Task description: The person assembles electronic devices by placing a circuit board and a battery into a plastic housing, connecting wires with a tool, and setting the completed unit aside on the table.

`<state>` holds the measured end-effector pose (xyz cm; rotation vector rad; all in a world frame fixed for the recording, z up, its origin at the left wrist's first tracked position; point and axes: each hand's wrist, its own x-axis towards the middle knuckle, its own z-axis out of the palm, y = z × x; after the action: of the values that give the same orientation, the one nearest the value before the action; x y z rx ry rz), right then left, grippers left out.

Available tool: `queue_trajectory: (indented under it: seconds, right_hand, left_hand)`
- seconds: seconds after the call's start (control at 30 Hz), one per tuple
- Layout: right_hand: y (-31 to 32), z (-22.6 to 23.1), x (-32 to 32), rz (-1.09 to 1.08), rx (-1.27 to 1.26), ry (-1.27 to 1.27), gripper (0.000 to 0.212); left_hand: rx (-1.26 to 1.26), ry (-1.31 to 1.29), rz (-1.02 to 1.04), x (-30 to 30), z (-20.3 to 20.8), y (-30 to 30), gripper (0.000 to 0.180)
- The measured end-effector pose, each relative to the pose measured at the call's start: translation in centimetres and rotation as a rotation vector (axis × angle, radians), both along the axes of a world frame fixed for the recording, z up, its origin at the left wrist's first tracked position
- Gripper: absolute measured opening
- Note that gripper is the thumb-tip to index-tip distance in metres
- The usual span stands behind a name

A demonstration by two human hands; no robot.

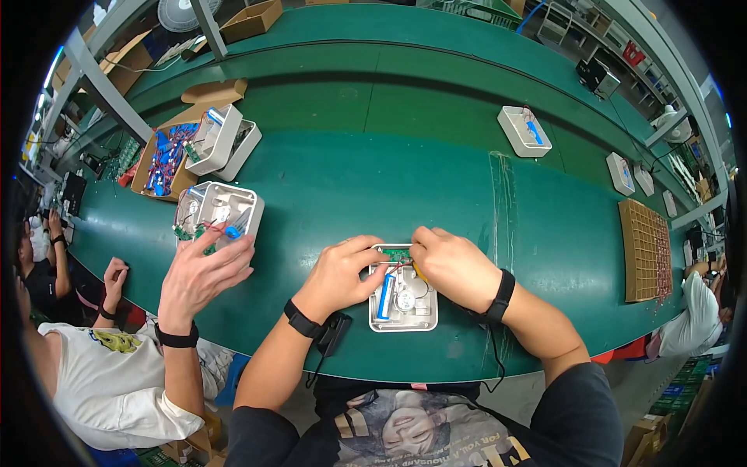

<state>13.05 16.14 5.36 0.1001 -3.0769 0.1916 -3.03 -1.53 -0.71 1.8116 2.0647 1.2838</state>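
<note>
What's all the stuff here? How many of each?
Near housing: one, white, front centre
Circuit board: one, green, that housing's far end
Cylinder: one, blue, that housing's left side
Other housings: several, white, left and right
Parts box: one, brown, upper left
Wired parts: many, blue, in that box
Gridded tray: one, brown, right
Table: one, green, middle
Co-workers: at least three, white or dark tops, both sides
Background clutter: uncounted, mixed, too small
Wristbands: two, black, wearer's wrists
Left hand: one, dark sleeve, near housing's left
Right hand: one, dark sleeve, near housing's far right

Small pale lettering [471, 438] stands on the dark shirt [420, 426]; larger yellowish letters [504, 454] nearby.
</note>
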Motion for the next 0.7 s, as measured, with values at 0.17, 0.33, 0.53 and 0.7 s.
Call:
queue_trajectory:
  seconds: [0.17, 0.33, 0.53, 0.7]
  right_hand:
    - [0.5, -0.7, -0.2, -0.002, -0.097, 0.044, 0.012]
    - [1.1, -0.7, -0.4, -0.011, -0.246, 0.029, 0.013]
    - [2.8, 1.1, -0.6, 0.005, -0.425, 0.074, 0.017]
    - [2.1, 2.8, -0.8, -0.007, -0.351, 0.194, 0.017]
  left_hand:
    - [0.021, -0.016, -0.01, -0.1, 0.0, 0.2, 0.009]
    - [0.024, -0.024, -0.037, -0.3, 0.1, 0.2, 0.009]
    - [0.031, 0.008, -0.024, -0.9, 0.1, 0.2, 0.01]
    - [0.093, 0.049, 0.172, -1.2, 0.1, 0.5, 0.009]
